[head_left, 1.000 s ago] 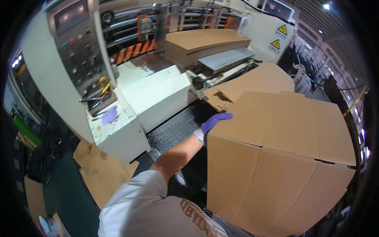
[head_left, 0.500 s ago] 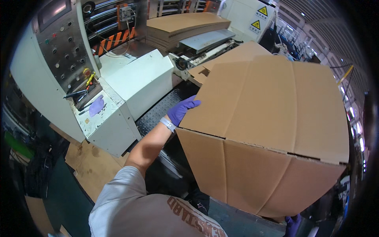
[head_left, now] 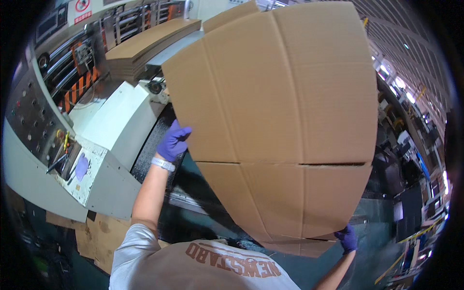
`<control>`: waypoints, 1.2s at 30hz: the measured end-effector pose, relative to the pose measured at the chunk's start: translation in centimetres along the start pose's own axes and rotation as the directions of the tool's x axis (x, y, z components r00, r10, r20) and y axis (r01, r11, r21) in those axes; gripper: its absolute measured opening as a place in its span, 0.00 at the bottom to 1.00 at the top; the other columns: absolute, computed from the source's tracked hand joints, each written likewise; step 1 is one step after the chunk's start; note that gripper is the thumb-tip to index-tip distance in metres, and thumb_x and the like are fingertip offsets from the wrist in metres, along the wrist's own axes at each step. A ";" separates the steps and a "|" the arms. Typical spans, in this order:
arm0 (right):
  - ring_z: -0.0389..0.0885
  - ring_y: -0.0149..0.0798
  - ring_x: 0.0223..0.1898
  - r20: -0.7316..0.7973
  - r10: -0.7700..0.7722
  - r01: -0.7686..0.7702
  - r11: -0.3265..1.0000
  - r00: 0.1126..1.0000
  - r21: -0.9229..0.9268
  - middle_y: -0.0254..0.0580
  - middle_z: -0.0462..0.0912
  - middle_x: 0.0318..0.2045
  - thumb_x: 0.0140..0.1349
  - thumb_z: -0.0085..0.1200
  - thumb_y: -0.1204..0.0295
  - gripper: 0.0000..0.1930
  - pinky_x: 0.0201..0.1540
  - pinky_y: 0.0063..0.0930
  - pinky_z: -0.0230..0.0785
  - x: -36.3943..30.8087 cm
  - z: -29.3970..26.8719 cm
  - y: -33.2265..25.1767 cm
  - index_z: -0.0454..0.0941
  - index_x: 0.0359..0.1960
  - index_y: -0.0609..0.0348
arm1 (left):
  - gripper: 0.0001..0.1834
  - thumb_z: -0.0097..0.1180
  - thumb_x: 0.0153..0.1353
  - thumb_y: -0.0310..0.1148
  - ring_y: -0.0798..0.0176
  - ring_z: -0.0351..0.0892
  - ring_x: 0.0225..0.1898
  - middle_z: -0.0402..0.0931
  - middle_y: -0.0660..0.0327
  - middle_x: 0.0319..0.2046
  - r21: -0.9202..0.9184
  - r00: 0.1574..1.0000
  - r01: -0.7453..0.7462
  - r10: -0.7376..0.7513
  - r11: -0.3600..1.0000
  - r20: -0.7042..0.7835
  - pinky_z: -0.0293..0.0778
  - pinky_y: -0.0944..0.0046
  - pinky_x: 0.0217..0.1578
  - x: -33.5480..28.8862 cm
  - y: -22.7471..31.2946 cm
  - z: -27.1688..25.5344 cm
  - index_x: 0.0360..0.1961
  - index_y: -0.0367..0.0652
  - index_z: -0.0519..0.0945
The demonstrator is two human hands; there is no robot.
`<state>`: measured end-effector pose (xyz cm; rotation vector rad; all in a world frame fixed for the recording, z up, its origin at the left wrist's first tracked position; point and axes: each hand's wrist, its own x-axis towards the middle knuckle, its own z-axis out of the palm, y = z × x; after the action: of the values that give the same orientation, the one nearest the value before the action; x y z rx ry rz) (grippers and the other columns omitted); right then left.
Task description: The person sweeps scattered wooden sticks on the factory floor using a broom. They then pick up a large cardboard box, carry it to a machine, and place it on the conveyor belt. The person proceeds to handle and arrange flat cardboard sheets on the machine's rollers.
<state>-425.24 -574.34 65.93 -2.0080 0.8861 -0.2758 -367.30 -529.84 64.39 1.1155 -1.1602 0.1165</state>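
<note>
The left hand (head_left: 173, 141), in a purple glove, is clamped on the left edge of a big flat cardboard sheet (head_left: 280, 111), fingers curled around the rim about halfway down its side. The right hand (head_left: 347, 238), gloved the same, grips the sheet's lower right corner from underneath, with only part of the glove showing past the board. Between the two hands the creased, slotted sheet is held up in the air, tilted, well above the machine and filling most of the view in front of the person's chest. Below and to the left sits a pale grey machine (head_left: 113, 130) with a dark conveyor belt (head_left: 152, 150) running beside it. Further back a stack of flat cardboard (head_left: 145, 46) rests on the feed end. A control panel (head_left: 29, 116) stands at the far left, and loose cardboard scraps (head_left: 96, 237) lie on the floor.
</note>
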 end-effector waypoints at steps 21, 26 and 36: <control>0.75 0.35 0.46 -0.012 -0.030 0.031 0.991 0.999 0.127 0.37 0.78 0.43 0.40 0.53 0.85 0.27 0.49 0.32 0.67 3.3 -4.4 7.8 0.71 0.48 0.62 | 0.26 0.54 0.60 0.35 0.67 0.72 0.51 0.71 0.64 0.52 -0.561 0.827 0.381 -0.542 0.735 -0.147 0.70 0.64 0.50 5.7 2.5 -0.9 0.59 0.45 0.63; 0.76 0.33 0.41 0.062 -0.151 0.155 0.986 0.987 -0.064 0.36 0.78 0.39 0.42 0.52 0.87 0.26 0.42 0.28 0.70 10.5 -4.5 -2.7 0.72 0.48 0.61 | 0.19 0.52 0.62 0.34 0.67 0.76 0.47 0.75 0.62 0.47 -0.617 0.786 0.391 -0.597 0.682 -0.162 0.73 0.64 0.46 1.5 3.0 -8.7 0.53 0.43 0.71; 0.74 0.31 0.27 0.402 -0.296 0.468 0.761 0.866 -0.449 0.36 0.75 0.25 0.48 0.52 0.83 0.19 0.30 0.29 0.70 34.6 6.9 -41.4 0.73 0.46 0.60 | 0.19 0.41 0.66 0.36 0.58 0.77 0.43 0.77 0.52 0.42 0.435 0.667 0.742 -0.507 0.510 -0.546 0.74 0.61 0.45 -21.4 4.4 -18.9 0.51 0.32 0.70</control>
<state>-376.98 -579.30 90.52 -2.6696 0.3454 0.0817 -367.09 -504.01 51.42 1.9919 -0.2819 0.1222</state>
